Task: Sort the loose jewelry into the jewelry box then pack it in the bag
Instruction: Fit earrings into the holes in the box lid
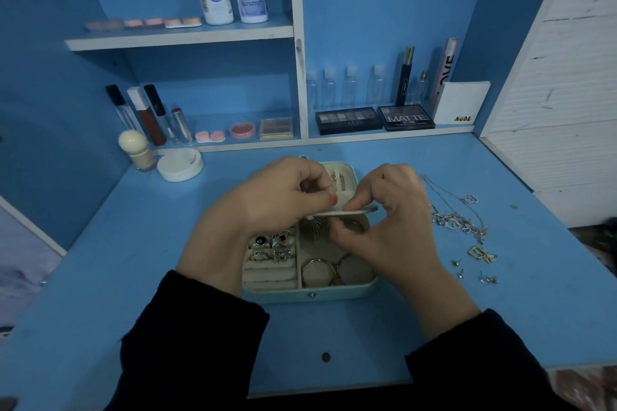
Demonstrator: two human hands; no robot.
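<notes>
Jewelry box (334,297) sits open on the blue bench (133,243). Right above it the left hand (280,200) and right hand (394,223), fingers curled, both pinch a thin pale strip (337,211), can't tell what it is. Loose chains (457,220) and earrings (480,279) lie just right of the box, with rings (270,248) and bangles (320,270) inside it.

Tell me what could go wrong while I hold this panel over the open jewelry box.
The necklaces lie heaped right of the jewelry box; their chains may snag when lifted. The small studs sit loose on the table near your right sleeve, which could sweep them away. Your left hand and right hand pinch the thin panel above the box; if it slips, it could knock the rings below.
</notes>
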